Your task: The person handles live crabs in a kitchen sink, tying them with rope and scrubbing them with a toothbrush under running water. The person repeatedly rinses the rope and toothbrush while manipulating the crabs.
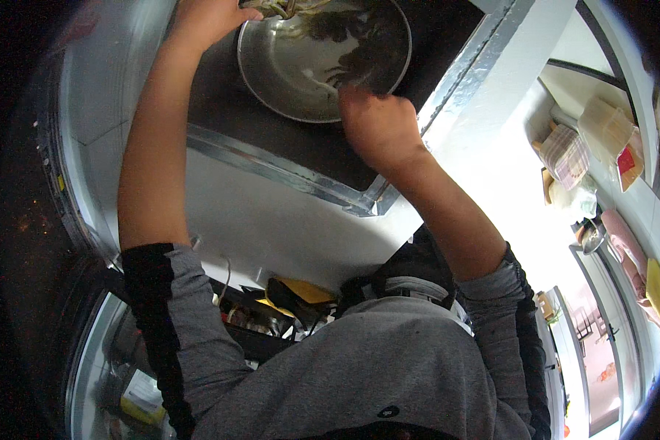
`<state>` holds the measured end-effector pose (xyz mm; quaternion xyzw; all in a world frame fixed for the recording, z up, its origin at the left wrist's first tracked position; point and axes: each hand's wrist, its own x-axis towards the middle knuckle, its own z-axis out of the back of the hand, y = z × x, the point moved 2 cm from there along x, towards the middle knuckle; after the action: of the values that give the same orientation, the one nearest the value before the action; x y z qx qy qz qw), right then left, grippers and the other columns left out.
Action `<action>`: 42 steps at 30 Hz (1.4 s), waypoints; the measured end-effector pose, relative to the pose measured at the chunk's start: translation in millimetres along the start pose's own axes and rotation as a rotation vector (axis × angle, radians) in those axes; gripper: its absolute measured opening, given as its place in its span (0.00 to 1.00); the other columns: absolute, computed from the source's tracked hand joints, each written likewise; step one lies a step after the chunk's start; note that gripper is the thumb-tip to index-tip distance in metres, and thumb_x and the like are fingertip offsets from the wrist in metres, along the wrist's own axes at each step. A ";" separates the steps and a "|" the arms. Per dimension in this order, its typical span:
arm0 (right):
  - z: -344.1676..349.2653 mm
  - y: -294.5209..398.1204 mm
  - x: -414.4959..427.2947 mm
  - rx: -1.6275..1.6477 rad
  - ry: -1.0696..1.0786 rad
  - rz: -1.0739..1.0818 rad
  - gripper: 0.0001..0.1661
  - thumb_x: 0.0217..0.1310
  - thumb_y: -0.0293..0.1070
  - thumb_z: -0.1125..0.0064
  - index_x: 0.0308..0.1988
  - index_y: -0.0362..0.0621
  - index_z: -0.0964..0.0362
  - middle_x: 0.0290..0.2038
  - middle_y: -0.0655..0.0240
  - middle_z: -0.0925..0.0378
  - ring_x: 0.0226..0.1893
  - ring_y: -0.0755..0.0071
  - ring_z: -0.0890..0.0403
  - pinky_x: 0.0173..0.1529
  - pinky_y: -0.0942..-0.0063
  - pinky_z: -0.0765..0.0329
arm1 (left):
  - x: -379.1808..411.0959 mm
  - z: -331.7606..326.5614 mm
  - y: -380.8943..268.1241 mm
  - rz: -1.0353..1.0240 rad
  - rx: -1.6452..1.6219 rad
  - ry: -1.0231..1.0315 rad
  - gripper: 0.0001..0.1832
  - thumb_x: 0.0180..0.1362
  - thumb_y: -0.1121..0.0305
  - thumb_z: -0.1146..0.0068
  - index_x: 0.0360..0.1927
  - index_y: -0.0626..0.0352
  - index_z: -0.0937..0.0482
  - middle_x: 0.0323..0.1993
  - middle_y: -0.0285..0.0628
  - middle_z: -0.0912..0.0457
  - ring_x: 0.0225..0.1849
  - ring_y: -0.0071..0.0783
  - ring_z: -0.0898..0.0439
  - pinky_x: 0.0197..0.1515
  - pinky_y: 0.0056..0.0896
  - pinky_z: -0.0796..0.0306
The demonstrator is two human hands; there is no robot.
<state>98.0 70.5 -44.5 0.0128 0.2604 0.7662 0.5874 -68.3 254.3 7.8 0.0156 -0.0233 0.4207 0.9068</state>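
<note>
A round metal basin with water in it sits on a dark countertop. Over its far left rim is my left hand, cut off by the picture's top edge. Its thumb presses on a bundle of pale green stalks, which hangs partly over the basin; the other fingers are hidden. My right hand is curled at the near right rim, knuckles up. Whatever its fingers hold is hidden from above. A thin pale strip shows beside them in the basin. Dark shapes on the water look like reflections.
A raised metal-like edging borders the counter. Below stands an open drawer or bin with black and yellow items. Bags, a metal pan and a pink cloth are along the right wall, near a doorway.
</note>
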 end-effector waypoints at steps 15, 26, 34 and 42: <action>71.8 7.2 -59.5 0.041 -0.132 0.002 0.09 0.60 0.32 0.54 0.40 0.44 0.32 0.28 0.58 0.20 0.25 0.56 0.17 0.28 0.63 0.21 | 13.4 135.1 -49.9 0.001 0.110 -0.082 0.15 0.23 0.62 0.25 0.20 0.50 0.15 0.36 0.36 0.31 0.51 0.39 0.36 0.53 0.47 0.47; 124.8 -25.1 -131.1 0.002 -0.393 -0.017 0.10 0.64 0.36 0.55 0.41 0.44 0.32 0.24 0.60 0.21 0.22 0.55 0.19 0.26 0.61 0.24 | 38.8 189.3 -79.3 -0.022 0.219 -0.126 0.18 0.35 0.50 0.27 0.33 0.39 0.14 0.45 0.26 0.32 0.53 0.29 0.35 0.52 0.43 0.51; 139.7 -46.2 -184.3 0.020 -0.415 -0.045 0.08 0.60 0.33 0.56 0.37 0.41 0.33 0.24 0.59 0.22 0.22 0.53 0.19 0.24 0.61 0.24 | 54.2 251.1 -128.9 -0.054 0.234 -0.219 0.18 0.33 0.53 0.26 0.32 0.40 0.13 0.42 0.27 0.33 0.52 0.29 0.35 0.54 0.42 0.52; 167.3 -59.2 -229.1 0.008 -0.584 -0.013 0.09 0.62 0.37 0.54 0.37 0.44 0.33 0.21 0.61 0.23 0.18 0.56 0.21 0.21 0.61 0.26 | 93.3 362.6 -199.9 -0.068 0.274 -0.365 0.18 0.34 0.51 0.27 0.30 0.43 0.13 0.43 0.25 0.31 0.53 0.31 0.34 0.54 0.47 0.51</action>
<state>276.2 -62.6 141.1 0.2334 0.0836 0.7253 0.6422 133.9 179.0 373.3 0.2153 -0.1290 0.3795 0.8905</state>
